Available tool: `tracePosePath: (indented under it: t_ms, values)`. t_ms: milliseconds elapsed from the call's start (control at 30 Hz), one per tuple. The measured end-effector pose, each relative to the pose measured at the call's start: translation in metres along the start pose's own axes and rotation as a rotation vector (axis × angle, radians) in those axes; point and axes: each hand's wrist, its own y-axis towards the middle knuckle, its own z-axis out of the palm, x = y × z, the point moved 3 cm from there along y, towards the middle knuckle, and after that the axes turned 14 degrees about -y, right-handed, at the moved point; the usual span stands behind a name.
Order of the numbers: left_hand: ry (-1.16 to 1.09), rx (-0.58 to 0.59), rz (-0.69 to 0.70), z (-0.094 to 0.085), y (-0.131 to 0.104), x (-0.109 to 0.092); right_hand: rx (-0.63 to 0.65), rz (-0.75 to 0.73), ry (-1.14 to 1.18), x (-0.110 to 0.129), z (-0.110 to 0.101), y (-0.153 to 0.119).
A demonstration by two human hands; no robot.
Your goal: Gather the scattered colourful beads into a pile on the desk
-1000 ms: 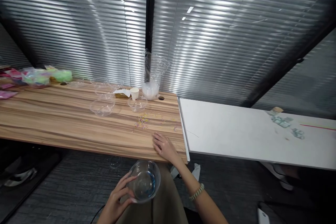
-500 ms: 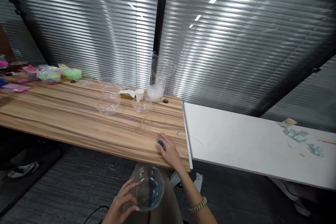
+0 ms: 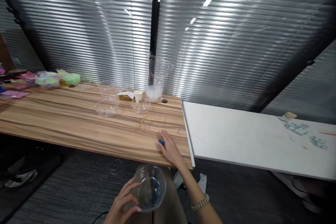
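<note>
Bowl low in my left hand, right hand out on the wooden table

My left hand (image 3: 123, 203) curls its fingers around the clear bowl (image 3: 151, 187), held below the wooden table (image 3: 65, 122) edge. My right hand (image 3: 170, 148) lies palm-down near that edge, arm stretched, fingers loosely together against a small blue thing (image 3: 161, 142).
</note>
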Motion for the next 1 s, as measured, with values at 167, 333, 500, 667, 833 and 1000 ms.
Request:
tracePosePath:
  t_ms: [167,333,500,667,833,1000]
  values:
    - [0.039,-0.02,0.038,-0.006,-0.005,0.015,-0.054,0.078,0.158,-0.005,-0.001,0.0]
    - [0.039,-0.021,0.045,-0.009,0.001,0.012,-0.126,0.33,0.502,-0.022,-0.006,0.0]
    - [0.018,0.029,0.079,-0.011,0.013,0.011,0.028,0.249,0.397,-0.012,-0.008,0.001]
    - [0.013,0.067,0.146,-0.018,0.023,0.01,0.095,0.153,0.317,0.001,-0.009,0.001]
    - [0.03,0.081,0.169,-0.022,0.026,0.002,0.099,0.157,0.355,0.0,-0.012,0.001]
    - [0.04,0.067,0.177,-0.021,0.025,-0.002,0.141,0.085,0.32,0.004,-0.012,-0.001]
